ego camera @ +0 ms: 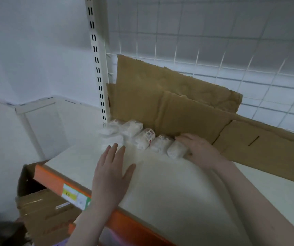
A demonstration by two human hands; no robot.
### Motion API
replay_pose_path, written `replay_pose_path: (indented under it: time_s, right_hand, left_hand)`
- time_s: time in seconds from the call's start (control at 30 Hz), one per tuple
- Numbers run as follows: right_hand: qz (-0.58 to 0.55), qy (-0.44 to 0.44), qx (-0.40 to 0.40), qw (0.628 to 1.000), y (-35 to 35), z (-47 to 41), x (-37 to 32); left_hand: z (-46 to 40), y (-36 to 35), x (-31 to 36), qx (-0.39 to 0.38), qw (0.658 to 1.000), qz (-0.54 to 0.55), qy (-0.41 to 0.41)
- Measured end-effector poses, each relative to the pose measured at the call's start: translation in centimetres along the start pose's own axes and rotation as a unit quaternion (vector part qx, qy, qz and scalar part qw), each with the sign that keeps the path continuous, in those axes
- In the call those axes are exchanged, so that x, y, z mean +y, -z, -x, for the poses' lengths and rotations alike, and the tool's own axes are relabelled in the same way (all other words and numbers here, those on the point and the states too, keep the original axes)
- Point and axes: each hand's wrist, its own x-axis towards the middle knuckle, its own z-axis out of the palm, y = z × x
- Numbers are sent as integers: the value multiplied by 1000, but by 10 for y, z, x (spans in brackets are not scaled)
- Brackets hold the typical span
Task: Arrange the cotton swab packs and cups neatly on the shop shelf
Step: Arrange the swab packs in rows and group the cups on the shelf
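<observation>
Right hand [198, 148] is curled around the end of a small white cylindrical cotton swab pack [176, 150] at the back of the flat white shop shelf [178, 192], fingers wrapped over its far side, right up against the torn brown cardboard sheet [178, 103] leaning on the back edge. Left hand [111, 167] is open, fingers straight and spread a bit, palm down over the shelf surface near the left edge; can't tell if it's actually touching.

That pack is the right end of a row along the back edge. Next to it there's another white roll-shaped pack [158, 143], then one with a red and white label [146, 138], then a blurry cluster of clear-wrapped white packs [119, 132] in the back left corner by the white slotted upright [98, 68].

Front edge has an orange price rail [57, 181] with a yellow-green tag [75, 196]. Brown cardboard boxes [43, 210] sit below the shelf.
</observation>
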Motion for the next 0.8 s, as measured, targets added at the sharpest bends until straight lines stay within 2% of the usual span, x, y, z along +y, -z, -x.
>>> replay_pose_path:
  time_s: [0.43,0.8]
  right_hand:
    - [100,12,37,994,1,-13,6]
    - [50,-15,46,998,-1,-4,13]
  left_hand:
    - [-15,-4,-11,-44,997,62,-7]
    - [-11,-5,-13,-44,995,90,-2]
